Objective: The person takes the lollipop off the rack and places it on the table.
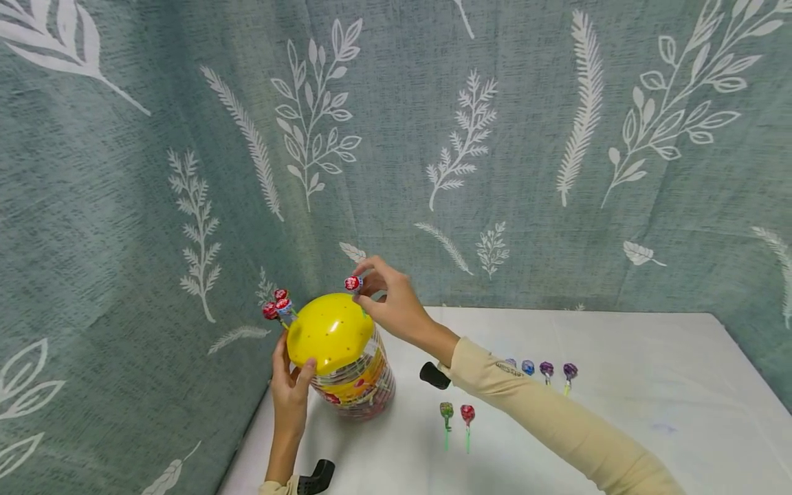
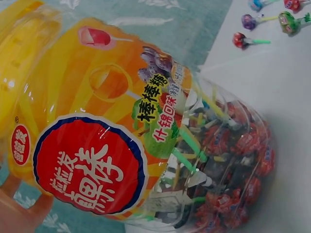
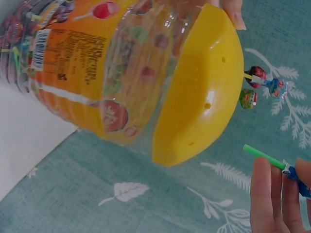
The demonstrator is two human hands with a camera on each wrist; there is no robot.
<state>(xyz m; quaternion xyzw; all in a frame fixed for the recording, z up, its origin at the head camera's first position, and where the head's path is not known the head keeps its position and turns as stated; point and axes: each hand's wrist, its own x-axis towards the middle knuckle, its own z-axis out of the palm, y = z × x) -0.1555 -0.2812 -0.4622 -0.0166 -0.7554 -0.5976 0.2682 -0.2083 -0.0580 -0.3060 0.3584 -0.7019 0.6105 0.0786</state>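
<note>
A clear plastic candy jar point(image 1: 355, 386) with an orange label and a domed yellow lid point(image 1: 334, 331) stands tilted on the table's left part. My left hand point(image 1: 291, 388) grips the lid's near left side, thumb in front. Several wrapped lollipops point(image 1: 282, 305) stick out of the lid's far left side. Above the lid's right side, my right hand point(image 1: 396, 306) pinches a lollipop point(image 1: 353, 283) by its blue wrapper. In the right wrist view its green stick point(image 3: 262, 156) points toward the lid, apart from it. Small holes dot the lid. More lollipops point(image 2: 228, 194) lie inside the jar's bottom.
On the white table point(image 1: 650, 371), a green lollipop point(image 1: 447, 411) and a red lollipop point(image 1: 467, 414) lie right of the jar. Blue and purple lollipops point(image 1: 546, 369) lie in a row beyond the right forearm. A leaf-patterned curtain point(image 1: 383, 137) hangs behind and at left.
</note>
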